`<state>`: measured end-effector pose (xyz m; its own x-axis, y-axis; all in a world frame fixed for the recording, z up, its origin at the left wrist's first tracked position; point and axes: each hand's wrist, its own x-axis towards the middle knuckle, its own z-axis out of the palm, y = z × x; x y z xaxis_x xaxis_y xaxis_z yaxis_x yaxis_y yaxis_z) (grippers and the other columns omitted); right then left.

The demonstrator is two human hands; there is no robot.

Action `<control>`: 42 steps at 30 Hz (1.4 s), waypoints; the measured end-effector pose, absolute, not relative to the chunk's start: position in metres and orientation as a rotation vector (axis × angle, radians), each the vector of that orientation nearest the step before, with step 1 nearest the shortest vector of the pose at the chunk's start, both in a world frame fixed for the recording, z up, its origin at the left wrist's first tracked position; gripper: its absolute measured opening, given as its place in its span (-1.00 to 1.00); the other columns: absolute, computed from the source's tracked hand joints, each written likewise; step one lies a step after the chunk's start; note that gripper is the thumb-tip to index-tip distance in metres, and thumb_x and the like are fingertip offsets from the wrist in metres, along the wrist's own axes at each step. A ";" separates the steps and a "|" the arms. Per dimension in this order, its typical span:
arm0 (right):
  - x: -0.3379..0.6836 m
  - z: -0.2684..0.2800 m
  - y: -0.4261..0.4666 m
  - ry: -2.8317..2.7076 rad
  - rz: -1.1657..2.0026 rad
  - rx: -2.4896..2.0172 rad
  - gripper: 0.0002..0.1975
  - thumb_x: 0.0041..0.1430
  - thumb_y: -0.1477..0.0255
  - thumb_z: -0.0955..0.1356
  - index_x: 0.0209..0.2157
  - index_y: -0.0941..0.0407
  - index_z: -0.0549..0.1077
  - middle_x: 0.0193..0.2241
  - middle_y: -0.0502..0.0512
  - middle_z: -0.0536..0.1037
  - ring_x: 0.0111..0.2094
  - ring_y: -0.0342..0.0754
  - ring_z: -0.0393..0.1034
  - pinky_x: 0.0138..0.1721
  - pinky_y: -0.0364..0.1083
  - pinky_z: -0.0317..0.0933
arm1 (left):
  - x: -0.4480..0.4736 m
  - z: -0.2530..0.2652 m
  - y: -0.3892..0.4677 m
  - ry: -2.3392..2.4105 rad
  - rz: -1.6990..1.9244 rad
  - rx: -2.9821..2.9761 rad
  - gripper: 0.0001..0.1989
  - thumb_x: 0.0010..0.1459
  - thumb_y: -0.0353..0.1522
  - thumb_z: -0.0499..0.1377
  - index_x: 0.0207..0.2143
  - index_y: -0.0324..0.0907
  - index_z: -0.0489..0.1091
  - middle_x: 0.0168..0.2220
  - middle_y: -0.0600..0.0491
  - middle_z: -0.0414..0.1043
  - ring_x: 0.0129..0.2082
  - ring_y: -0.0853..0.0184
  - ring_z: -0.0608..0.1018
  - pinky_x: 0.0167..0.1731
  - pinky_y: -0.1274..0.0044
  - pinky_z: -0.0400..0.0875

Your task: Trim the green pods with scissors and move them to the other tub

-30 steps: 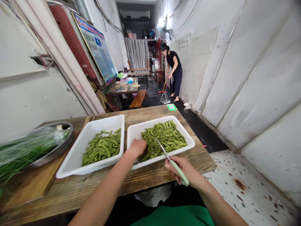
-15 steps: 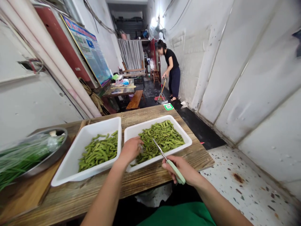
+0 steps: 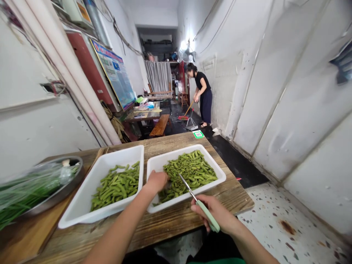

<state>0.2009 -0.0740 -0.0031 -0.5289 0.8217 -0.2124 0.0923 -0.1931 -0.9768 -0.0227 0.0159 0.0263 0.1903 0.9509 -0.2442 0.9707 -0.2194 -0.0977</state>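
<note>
My right hand (image 3: 213, 211) is closed around the pale green handles of a pair of scissors (image 3: 187, 186). Their metal blades look shut and point up and left over the right white tray (image 3: 222, 176). Green bean pods (image 3: 196, 165) lie heaped in that tray. My left hand (image 3: 157, 180) is over the tray's left side, with its fingers curled down by the pods. The fingertips are partly hidden, and whatever they hold does not show. A second white tray (image 3: 78, 200) on the left contains more green pods (image 3: 119, 187).
Both trays rest on a wooden table (image 3: 165, 231). At the left, a metal bowl (image 3: 79, 170) holds bagged green stalks (image 3: 30, 190). A QR-code card (image 3: 198, 134) lies at the far edge. Beyond, a person (image 3: 202, 93) bends with a broom (image 3: 183, 117) and dustpan (image 3: 191, 127) near a bench (image 3: 160, 125).
The view has tilted up slightly. My left hand has dipped further toward the pods, its fingers more curled. The scissors stay in my right hand. The person's broom has moved left, away from the dustpan.
</note>
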 end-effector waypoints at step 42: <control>0.205 0.011 -0.077 -1.723 1.490 -1.086 -0.59 0.09 0.05 0.27 -0.31 0.14 0.35 -0.59 -0.08 0.27 -0.66 -0.26 0.13 -0.64 -0.25 0.10 | 0.011 0.026 -0.037 1.516 1.134 1.567 -0.64 -0.03 -0.18 0.19 -0.26 -0.25 0.49 -0.46 0.04 0.51 -0.45 0.34 0.48 -0.38 0.54 0.36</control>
